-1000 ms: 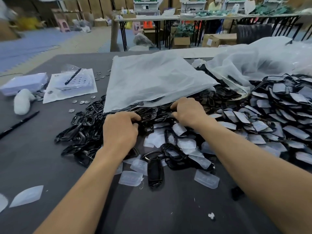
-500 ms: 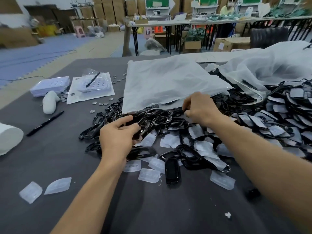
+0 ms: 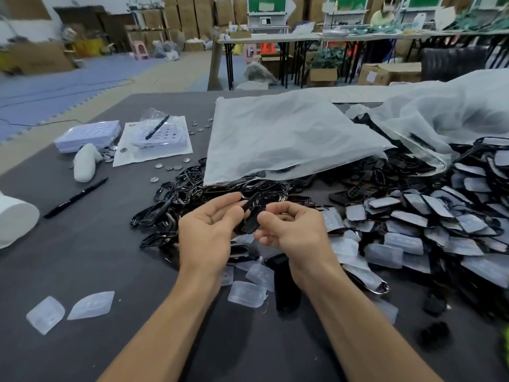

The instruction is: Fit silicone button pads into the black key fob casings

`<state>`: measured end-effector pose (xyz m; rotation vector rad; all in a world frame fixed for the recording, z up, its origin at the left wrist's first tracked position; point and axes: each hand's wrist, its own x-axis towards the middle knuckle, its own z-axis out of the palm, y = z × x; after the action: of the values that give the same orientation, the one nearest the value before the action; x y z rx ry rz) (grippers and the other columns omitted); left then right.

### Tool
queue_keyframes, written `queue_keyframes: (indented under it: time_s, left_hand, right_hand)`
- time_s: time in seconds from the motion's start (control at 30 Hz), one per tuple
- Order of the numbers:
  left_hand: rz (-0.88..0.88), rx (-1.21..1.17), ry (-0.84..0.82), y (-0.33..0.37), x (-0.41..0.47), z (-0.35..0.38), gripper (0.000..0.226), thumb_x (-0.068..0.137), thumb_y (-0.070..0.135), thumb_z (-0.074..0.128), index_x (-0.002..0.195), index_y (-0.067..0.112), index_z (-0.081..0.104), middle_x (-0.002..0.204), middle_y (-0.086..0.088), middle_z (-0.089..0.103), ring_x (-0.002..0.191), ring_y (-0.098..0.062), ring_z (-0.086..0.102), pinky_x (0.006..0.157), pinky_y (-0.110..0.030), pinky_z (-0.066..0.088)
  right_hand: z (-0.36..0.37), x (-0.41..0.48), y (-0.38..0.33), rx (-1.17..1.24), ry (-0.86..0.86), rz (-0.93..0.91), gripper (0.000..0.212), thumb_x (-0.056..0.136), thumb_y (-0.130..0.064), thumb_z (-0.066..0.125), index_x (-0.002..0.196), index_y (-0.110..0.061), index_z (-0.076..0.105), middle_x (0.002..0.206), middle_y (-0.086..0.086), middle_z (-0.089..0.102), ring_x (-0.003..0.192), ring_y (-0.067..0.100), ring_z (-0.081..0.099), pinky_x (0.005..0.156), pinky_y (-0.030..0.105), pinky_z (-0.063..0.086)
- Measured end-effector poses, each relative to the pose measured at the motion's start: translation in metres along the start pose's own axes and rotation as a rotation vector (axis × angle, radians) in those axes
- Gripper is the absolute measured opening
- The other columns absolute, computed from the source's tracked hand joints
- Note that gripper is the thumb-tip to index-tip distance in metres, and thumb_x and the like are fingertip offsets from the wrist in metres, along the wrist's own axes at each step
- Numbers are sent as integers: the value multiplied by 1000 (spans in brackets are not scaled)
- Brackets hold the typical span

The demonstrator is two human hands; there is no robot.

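My left hand (image 3: 209,232) and my right hand (image 3: 294,232) are raised together above the table, and both pinch one black key fob casing (image 3: 253,213) between their fingertips. Under and behind the hands lies a heap of empty black casings (image 3: 170,202). Loose clear silicone button pads (image 3: 246,293) lie near my wrists, with two more pads (image 3: 91,304) at the lower left. To the right spreads a large pile of casings with pads in them (image 3: 429,221).
A white plastic bag (image 3: 283,136) covers the back of the heap, with another bag (image 3: 446,111) at the right. A black pen (image 3: 75,198), coin cells (image 3: 170,166), white trays (image 3: 88,135) and a white roll (image 3: 13,219) lie at the left on the grey table (image 3: 82,257).
Both hands left the heap, came together and lifted one black casing above the table. The camera view shifted left and nearer.
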<state>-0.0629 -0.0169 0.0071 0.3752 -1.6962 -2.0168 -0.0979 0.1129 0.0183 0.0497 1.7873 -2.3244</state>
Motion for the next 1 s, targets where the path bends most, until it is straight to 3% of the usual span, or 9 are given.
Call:
queue_keyframes:
  time_s: [0.1,0.2,0.3,0.5,0.6,0.77,0.9,1.0]
  left_hand:
    - [-104,-149,-96,7,4,1,25,95,1,64,89,15,83,95,-12,81,85,-19,78,71,-24,61]
    - [-111,-97,-155,8,4,1,26,92,0,67,88,19,85,94,-10,81,88,-17,78,73,-20,59]
    - [-92,-38,-183,5,1,0,38,83,-10,75,106,20,79,104,-3,81,99,-12,77,79,-18,59]
    - [0,227,-189,5,0,-4,25,77,2,87,93,22,84,86,-5,81,84,-24,80,83,-40,64]
    - [-18,251,-155,4,0,-4,24,74,8,90,89,26,85,82,-3,81,80,-22,79,73,-33,61]
    - [-88,229,-86,3,4,-5,20,71,10,93,87,18,84,79,-5,80,73,-22,79,60,-22,58]
    - [-46,356,-112,4,2,-5,20,71,18,95,83,28,83,74,1,79,68,-18,78,63,-31,62]
    - [-67,389,-161,5,-1,-4,25,73,17,93,92,28,83,75,0,79,71,-21,78,72,-40,64]
  right_hand:
    - [-1,3,-1,35,4,-25,11,87,5,77,90,0,67,60,9,68,50,20,68,51,24,55]
    - [-2,3,-2,6,18,-58,11,86,3,78,92,1,70,65,12,72,51,20,68,53,26,57]
    - [-5,2,-2,-20,4,-77,9,84,1,81,89,-2,74,68,13,74,51,19,66,57,28,59]
    - [-11,4,-6,2,-63,-26,9,91,1,73,86,-7,74,79,10,77,66,17,71,62,24,60]
    - [-13,6,-8,29,-105,35,17,97,0,64,88,-9,75,88,10,79,73,14,74,63,21,59]
    - [-15,7,-7,116,-193,89,26,97,4,58,93,-12,78,93,9,80,80,13,75,68,21,58]
    - [-12,3,-2,33,-201,-28,27,88,13,64,102,-6,76,91,10,79,78,14,72,70,19,56]
    - [-9,0,0,39,-150,-69,29,86,17,62,100,-4,76,91,16,79,78,21,74,66,23,58]
